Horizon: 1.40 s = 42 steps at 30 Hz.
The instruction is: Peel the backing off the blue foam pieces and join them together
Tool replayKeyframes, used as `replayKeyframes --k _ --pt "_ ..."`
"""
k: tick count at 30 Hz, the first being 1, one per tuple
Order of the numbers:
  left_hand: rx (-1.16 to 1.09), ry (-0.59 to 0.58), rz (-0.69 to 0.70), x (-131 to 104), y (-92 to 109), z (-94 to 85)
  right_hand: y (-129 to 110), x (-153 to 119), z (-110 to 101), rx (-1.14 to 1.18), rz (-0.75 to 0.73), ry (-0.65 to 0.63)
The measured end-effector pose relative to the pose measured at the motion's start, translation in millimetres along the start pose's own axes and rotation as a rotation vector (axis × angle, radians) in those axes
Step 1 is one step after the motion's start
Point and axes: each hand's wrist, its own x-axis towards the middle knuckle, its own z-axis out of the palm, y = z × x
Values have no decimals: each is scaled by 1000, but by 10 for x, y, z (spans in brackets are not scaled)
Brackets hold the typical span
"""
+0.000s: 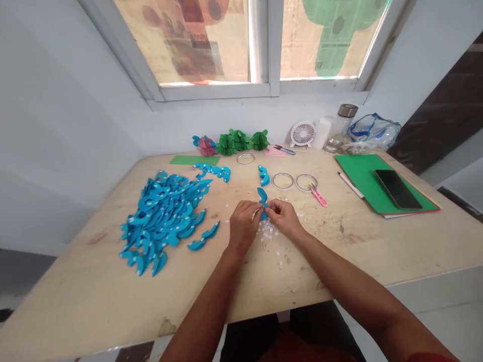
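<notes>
Both hands meet over the middle of the wooden table, around a curved blue paper piece [261, 194]. My left hand [244, 221] is closed on its left side, with a thin pale strip between the fingers. On the right side my right hand [284, 215] pinches the same piece. Small white paper bits [268, 230] lie scattered just below the hands. A large pile of blue paper pieces with white squares [162, 211] is at the left, and a separate blue piece [204, 237] lies beside it. Another blue piece [263, 175] rests beyond the hands.
Tape rolls [283, 174] and pink-handled scissors [320, 196] lie right of centre. A phone [398, 189] rests on green sheets [350, 173] at the right. Along the back stand green paper shapes [239, 140], a small fan [303, 133] and a glass bottle [339, 129].
</notes>
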Motion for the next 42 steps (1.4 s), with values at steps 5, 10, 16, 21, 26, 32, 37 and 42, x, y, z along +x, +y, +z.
replayKeyframes --k 5,10,16,21,26,32,37,42 --pt "17 -2 21 3 -9 -12 12 -17 3 -133 -34 7" --pt "31 2 22 -1 -9 -2 14 -32 5 -174 -55 10" --pt "33 13 14 -10 -8 22 12 -39 8 -211 -61 12" --pt "-3 27 -33 -18 -12 37 3 -41 8 -200 -63 17" --pt "-70 19 -110 -16 -16 43 -2 -39 6 -201 -66 16" --pt "-228 17 -273 -4 -26 46 -14 -44 6 -168 -47 5" --pt "-403 -16 -464 14 -38 46 -5 -27 19 -82 -18 -9" --pt "-517 15 -580 26 -42 56 31 -4 34 24 27 -16"
